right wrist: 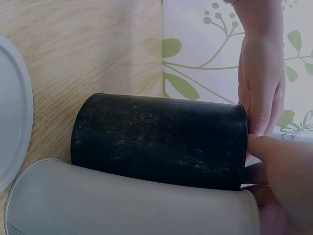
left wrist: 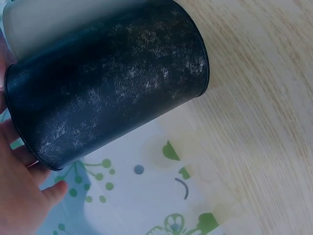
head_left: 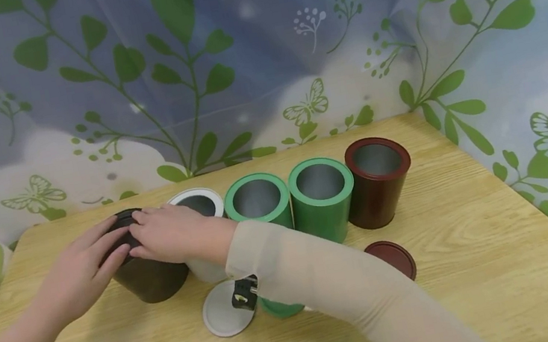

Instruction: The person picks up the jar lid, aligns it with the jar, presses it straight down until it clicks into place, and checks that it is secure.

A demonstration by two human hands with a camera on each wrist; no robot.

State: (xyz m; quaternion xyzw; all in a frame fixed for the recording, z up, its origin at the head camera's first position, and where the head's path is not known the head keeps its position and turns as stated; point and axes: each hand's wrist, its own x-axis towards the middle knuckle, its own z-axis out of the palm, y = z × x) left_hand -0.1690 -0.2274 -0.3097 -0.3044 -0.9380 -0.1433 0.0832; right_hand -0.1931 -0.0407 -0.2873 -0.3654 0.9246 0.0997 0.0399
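Observation:
A black can (head_left: 153,281) stands at the left end of a row of cans. My left hand (head_left: 79,269) lies over the left side of its top, fingers extended across the rim. From the right, my right hand (head_left: 177,231) reaches over the same top, fingertips close to those of the left. The hands cover most of the can's top in the head view. Scuffed dark wall of the black can (left wrist: 107,83) fills much of the left wrist view. In the right wrist view, the right thumb and fingers are at the can's top edge.
Right of the black can stand a white can (head_left: 209,271), two green cans (head_left: 321,220) and a dark red can (head_left: 378,201), all uncovered. In front lie a white lid (head_left: 224,311), a green lid (head_left: 282,308) partly under the right sleeve, and a dark red lid (head_left: 395,253). A patterned curtain (head_left: 257,76) hangs behind.

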